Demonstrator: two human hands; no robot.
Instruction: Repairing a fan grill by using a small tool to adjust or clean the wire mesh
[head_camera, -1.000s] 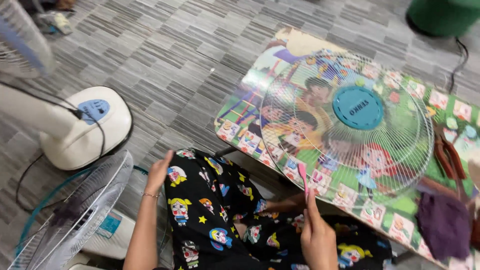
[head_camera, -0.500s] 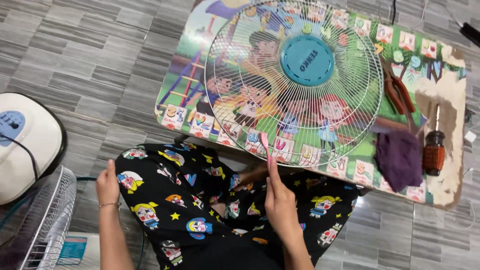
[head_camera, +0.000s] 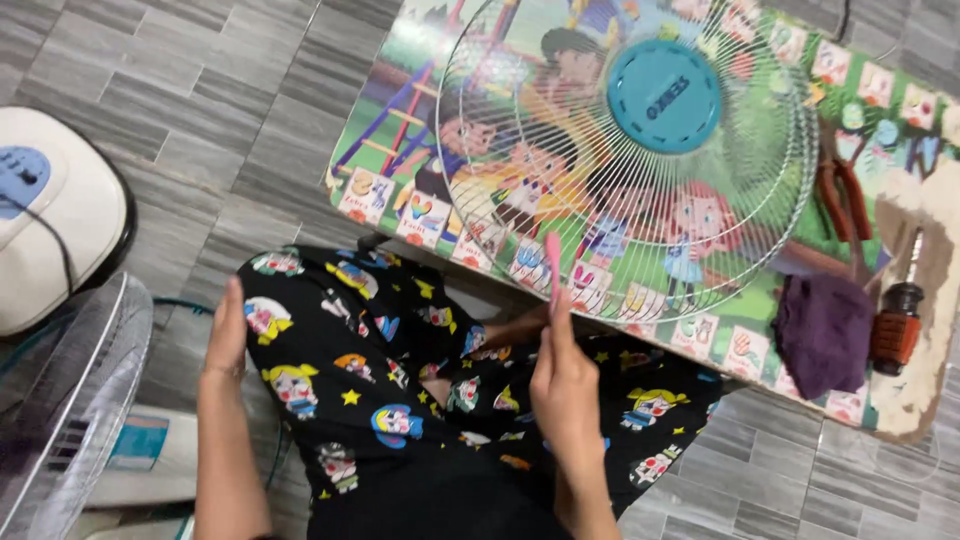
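Right hand (head_camera: 565, 385) pinches a thin pink tool (head_camera: 553, 268) at the fan guard (head_camera: 625, 150) on the desk (head_camera: 375, 165); left hand (head_camera: 225, 335) lies flat, empty, on the knee.

Left hand (head_camera: 226, 335): flat, fingers together and extended, palm down on own thigh. Right hand (head_camera: 565, 385): raised upright, fingers (head_camera: 556, 318) pinched around a slim pink object.

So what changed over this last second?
The view swung right, so the fan base slid to the left edge. The right hand stayed raised holding a pink stick; the left hand stayed on the knee. The fan guard lay unmoved.
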